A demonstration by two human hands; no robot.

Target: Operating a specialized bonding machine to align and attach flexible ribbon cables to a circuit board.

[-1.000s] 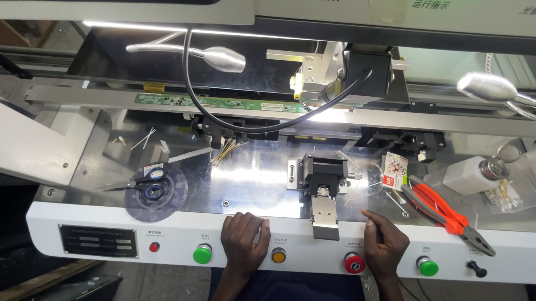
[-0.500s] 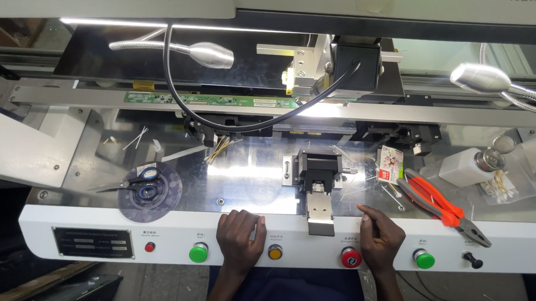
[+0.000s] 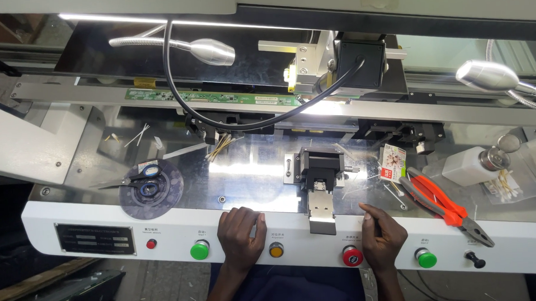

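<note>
Presently we list the station as it stands.

Item one: our left hand, palm down on the white front edge of the surface, fingers loosely curled and holding nothing. It lies between the left green button and the amber button.

Item two: our right hand, resting on the same front edge just above the red stop button. Its fingers are bent, and a thin pale stick seems to run beneath them; we cannot tell whether it is gripped.

Item three: black clamp fixture at the middle of the surface, with a metal tongue reaching down to the front edge between our hands. We see no loose part in the clamp, though the glare hides some detail.

Item four: long green circuit strip along the rear rail, under the black camera head.

Item five, sundries: scissors on a dark round pad near the left edge; orange-handled pliers near the right edge; white dispenser bottle and swabs toward the right rear; a second green button at front right.

Progress, as we judge it: both hands are off the fixture and beside the controls, no button is pressed, so loading looks finished and the machine cycle not yet begun.
</note>
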